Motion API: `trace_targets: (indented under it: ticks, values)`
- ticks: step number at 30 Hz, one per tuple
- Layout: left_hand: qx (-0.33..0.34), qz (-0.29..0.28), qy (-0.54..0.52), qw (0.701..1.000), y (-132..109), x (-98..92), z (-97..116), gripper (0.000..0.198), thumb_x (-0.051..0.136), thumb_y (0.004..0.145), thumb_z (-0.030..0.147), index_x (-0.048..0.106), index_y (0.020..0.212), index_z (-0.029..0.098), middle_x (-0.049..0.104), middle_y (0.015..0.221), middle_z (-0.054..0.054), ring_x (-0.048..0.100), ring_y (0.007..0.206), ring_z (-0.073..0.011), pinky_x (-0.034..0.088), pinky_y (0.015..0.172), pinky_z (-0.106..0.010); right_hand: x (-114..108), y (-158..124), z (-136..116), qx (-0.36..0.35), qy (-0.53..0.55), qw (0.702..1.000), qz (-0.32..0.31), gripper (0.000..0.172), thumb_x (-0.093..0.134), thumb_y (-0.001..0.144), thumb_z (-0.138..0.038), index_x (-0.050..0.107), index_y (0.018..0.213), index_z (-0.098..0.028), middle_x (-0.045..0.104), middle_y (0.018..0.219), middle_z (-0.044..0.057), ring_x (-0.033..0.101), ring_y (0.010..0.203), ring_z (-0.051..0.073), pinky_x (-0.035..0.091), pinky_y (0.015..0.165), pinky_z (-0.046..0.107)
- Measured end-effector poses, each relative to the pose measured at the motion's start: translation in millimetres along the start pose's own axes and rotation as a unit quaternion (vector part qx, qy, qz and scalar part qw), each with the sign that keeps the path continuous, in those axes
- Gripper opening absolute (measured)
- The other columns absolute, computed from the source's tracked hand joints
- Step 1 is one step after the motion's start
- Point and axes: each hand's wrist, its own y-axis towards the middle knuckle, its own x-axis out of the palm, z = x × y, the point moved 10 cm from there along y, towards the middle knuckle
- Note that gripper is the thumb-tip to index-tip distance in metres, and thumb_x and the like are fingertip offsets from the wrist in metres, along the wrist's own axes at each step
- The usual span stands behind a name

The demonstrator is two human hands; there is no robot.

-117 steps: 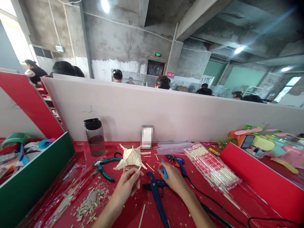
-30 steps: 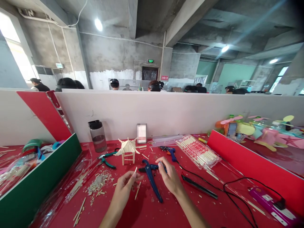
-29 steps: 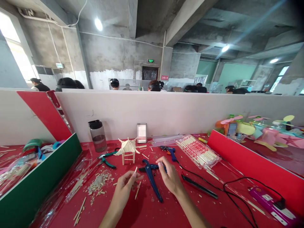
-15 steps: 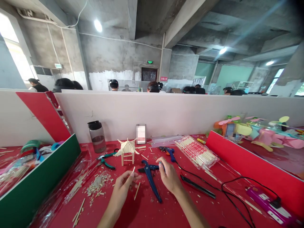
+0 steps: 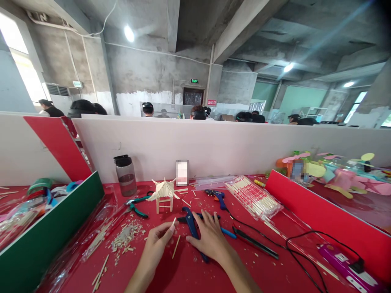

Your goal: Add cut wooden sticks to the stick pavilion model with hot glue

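My left hand (image 5: 159,240) pinches a short wooden stick (image 5: 174,221) between thumb and fingertips, its tip pointing up. My right hand (image 5: 210,236) is spread, palm down, over a blue-handled cutter (image 5: 191,223) and hides part of it. Whether the fingers touch the cutter I cannot tell. Right of that hand lies a slim bright-blue tool (image 5: 228,232), its near end partly covered. A small pavilion model of wooden sticks (image 5: 164,193) stands upright behind my left hand. Another loose stick (image 5: 176,247) lies on the red table between my hands.
Left are green-handled pliers (image 5: 139,210), a heap of stick offcuts (image 5: 126,236) and a water bottle (image 5: 126,179). Right are a blue glue gun (image 5: 218,196), bagged sticks (image 5: 253,197), a black knife-like tool (image 5: 255,241) and a corded purple power strip (image 5: 345,264).
My right hand has let go of the blue tool, which now lies on the table, and has opened and moved left over the cutter. My left hand still pinches the stick.
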Motion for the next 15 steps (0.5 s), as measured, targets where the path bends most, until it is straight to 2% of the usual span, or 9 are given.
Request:
trace_targets:
  ticks: [4, 8, 12, 15]
  values:
    - [0.0, 0.01, -0.032, 0.999, -1, -3.7, 5, 0.051, 0.083, 0.068, 0.054, 0.078, 0.101, 0.016, 0.063, 0.065, -0.001, 0.051, 0.059, -0.0136, 0.039, 0.06, -0.026, 4, 6, 1, 0.003, -0.031, 0.999, 0.019, 0.069, 0.062, 0.086, -0.041, 0.049, 0.147, -0.012, 0.061, 0.132, 0.023, 0.051, 0.127, 0.04, 0.02, 0.117, 0.058]
    - [0.021, -0.011, -0.04, 0.999, -3, -1.6, 14, 0.053, 0.078, 0.076, 0.049, 0.071, 0.12, 0.02, 0.058, 0.063, 0.002, 0.052, 0.059, -0.0138, 0.04, 0.061, -0.026, -3, 11, 0, -0.006, -0.041, 0.999, 0.034, 0.062, 0.058, 0.088, -0.036, 0.051, 0.145, -0.014, 0.061, 0.129, 0.02, 0.053, 0.122, 0.037, 0.027, 0.115, 0.055]
    - [0.035, -0.026, -0.04, 0.998, -3, -2.0, 22, 0.044, 0.076, 0.077, 0.05, 0.07, 0.108, 0.02, 0.055, 0.064, 0.003, 0.053, 0.059, -0.0142, 0.041, 0.06, -0.026, -25, 12, 1, -0.011, -0.005, 0.998, 0.066, 0.056, 0.054, 0.092, -0.036, 0.051, 0.144, -0.015, 0.058, 0.132, 0.019, 0.052, 0.123, 0.035, 0.035, 0.111, 0.051]
    - [0.045, -0.029, -0.046, 0.998, -2, -4.7, 30, 0.044, 0.076, 0.075, 0.054, 0.068, 0.103, 0.021, 0.05, 0.063, 0.005, 0.051, 0.058, -0.014, 0.041, 0.059, -0.026, -49, 14, -1, -0.032, 0.071, 0.994, 0.081, 0.053, 0.047, 0.096, -0.036, 0.048, 0.145, -0.014, 0.057, 0.134, 0.018, 0.052, 0.126, 0.032, 0.039, 0.109, 0.047]
